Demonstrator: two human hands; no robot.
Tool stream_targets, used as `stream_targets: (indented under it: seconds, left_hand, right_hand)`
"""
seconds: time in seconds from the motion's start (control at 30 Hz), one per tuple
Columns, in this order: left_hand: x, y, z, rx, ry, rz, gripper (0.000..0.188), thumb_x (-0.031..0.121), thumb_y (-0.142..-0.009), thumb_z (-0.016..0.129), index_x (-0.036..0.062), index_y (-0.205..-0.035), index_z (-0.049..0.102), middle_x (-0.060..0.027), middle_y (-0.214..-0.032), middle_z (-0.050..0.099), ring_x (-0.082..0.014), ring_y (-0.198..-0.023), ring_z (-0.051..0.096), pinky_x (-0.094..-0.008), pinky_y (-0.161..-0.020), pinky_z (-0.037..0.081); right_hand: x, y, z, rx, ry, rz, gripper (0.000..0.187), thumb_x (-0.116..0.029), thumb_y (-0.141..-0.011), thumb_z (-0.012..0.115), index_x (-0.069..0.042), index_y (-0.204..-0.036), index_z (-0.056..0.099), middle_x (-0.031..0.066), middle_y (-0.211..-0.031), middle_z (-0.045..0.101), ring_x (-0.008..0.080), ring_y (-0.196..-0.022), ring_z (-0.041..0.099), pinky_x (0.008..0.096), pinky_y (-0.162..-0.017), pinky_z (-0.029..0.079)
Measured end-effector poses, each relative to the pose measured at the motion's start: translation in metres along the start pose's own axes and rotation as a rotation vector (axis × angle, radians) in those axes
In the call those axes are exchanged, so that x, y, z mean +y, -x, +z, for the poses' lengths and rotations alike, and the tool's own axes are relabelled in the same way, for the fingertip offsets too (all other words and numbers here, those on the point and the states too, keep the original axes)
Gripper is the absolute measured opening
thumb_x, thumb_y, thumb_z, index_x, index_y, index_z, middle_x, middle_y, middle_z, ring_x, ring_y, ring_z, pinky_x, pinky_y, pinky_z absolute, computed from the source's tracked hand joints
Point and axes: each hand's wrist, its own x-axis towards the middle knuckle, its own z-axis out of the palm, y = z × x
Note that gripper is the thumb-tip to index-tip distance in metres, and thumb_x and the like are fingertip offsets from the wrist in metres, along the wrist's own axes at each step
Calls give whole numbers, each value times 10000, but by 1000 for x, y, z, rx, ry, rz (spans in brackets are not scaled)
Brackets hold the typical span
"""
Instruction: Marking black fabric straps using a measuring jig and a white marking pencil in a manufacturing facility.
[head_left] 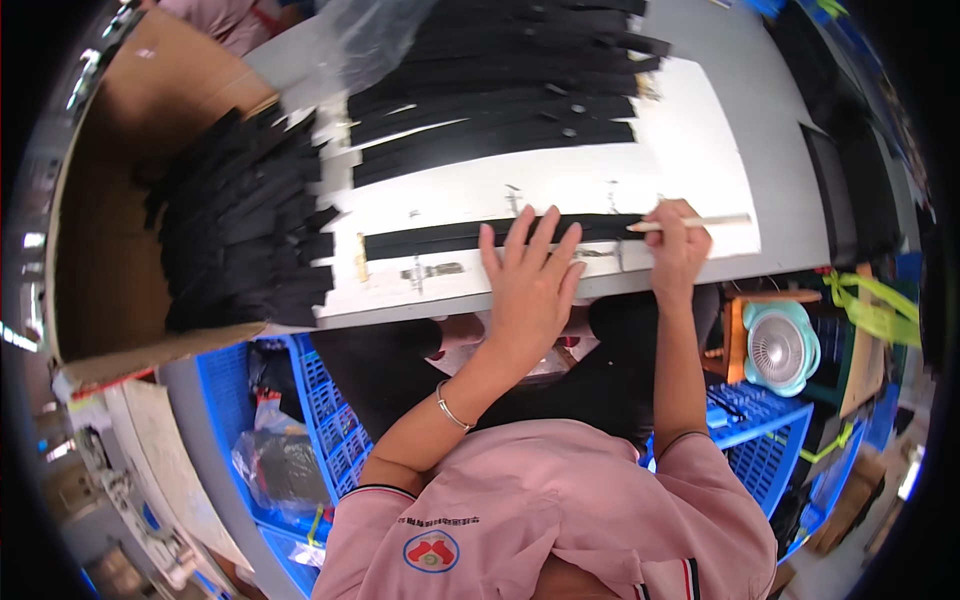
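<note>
A long black fabric strip (430,238) lies flat across a white board (700,130) marked with dark lines. My left hand (530,275) rests palm down with fingers spread, its fingertips on the strip near the middle. At the strip's right end my right hand (678,250) is closed round a pale pencil (715,221), whose tip points left onto the strip. Beyond it, many more black strips (490,85) lie in rows on the board. A thick pile of black strips (245,215) sits to the left, partly inside a cardboard box.
The cardboard box (105,230) stands open at the table's left. A clear plastic bag (365,45) lies at the back. Below the table are blue crates (225,400) on both sides and a small turquoise fan (782,348) at right. Black items line the far right edge.
</note>
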Motion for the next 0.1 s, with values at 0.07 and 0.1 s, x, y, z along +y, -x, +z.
stream_targets:
  seconds: [0.07,0.1]
  left_hand:
    - [-7,-4,-3,-11,5,-9,409,239,-950,671,86,-1327,634,-150,-1462,510,-363,-1417,388,-656,-1180,147]
    - [-11,-12,-3,-36,38,5,445,253,-958,668,105,-1373,603,-171,-1478,492,-383,-1426,373,-661,-1186,126]
  right_hand:
    - [3,-1,0,9,-43,-24,305,-183,-1030,539,-10,-814,669,16,-698,626,27,-591,489,189,-533,356]
    - [3,-2,1,-6,-66,-59,283,-167,-1032,535,-16,-837,673,14,-687,627,33,-584,495,190,-534,367]
